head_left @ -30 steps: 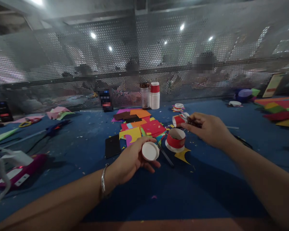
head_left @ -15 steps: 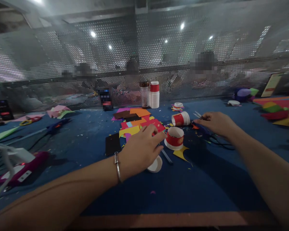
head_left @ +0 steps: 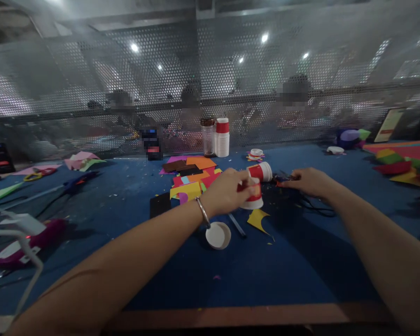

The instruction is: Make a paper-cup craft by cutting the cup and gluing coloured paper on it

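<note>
My left hand (head_left: 233, 190), with a bangle at the wrist, has its fingers closed on a cut-down red and white paper cup (head_left: 255, 199). They partly hide the cup. Just behind it lies another red and white paper cup (head_left: 261, 172) on its side. My right hand (head_left: 311, 182) pinches small scissors (head_left: 287, 175), their blades pointing left and hard to see against a dark blue tool with an orange part (head_left: 280, 183). A cut-off white cup piece (head_left: 218, 235) rests below my left wrist, near a translucent stick (head_left: 238, 225) and a yellow paper scrap (head_left: 258, 220).
Coloured paper sheets (head_left: 187, 189) are piled left of the cups. A jar (head_left: 207, 137) and stacked paper cups (head_left: 222, 140) stand behind. A blue glue gun (head_left: 77, 181) and a purple power strip (head_left: 52, 238) lie at left. A perforated metal screen (head_left: 224, 84) borders the back.
My left hand has moved right and closed on the cut-down paper cup, uncovering the white piece. My right hand has brought the scissors lower, beside the dark tool.
</note>
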A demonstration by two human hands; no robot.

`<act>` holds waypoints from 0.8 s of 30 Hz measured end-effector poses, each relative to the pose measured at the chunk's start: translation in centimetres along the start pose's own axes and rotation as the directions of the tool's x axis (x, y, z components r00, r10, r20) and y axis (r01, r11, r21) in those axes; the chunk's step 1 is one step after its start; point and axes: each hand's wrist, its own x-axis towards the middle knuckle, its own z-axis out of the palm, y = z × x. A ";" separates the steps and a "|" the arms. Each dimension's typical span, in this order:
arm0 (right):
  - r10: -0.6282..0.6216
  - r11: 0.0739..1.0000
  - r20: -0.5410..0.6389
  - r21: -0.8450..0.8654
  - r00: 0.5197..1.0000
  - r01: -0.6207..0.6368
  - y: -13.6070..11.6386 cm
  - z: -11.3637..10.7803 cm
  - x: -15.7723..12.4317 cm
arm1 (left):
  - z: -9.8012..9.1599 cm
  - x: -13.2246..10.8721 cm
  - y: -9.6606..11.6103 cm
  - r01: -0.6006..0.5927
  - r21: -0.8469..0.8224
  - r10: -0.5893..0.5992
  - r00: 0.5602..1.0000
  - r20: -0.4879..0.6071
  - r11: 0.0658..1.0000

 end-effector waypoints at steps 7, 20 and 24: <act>0.009 0.999 0.056 -0.041 0.998 -0.006 0.4 0.1 0.5 | -1.9 0.7 -1.9 0.303 -0.430 -0.349 0.937 -0.031 0.851; 0.041 0.992 0.118 -0.127 0.992 -0.026 0.2 -0.2 0.6 | -2.6 1.7 -4.6 0.233 -0.586 -0.412 0.891 -0.191 0.776; 0.057 0.992 0.099 -0.119 0.993 -0.045 0.4 0.0 0.7 | -2.9 2.3 -5.9 0.252 -0.677 -0.478 0.863 -0.167 0.692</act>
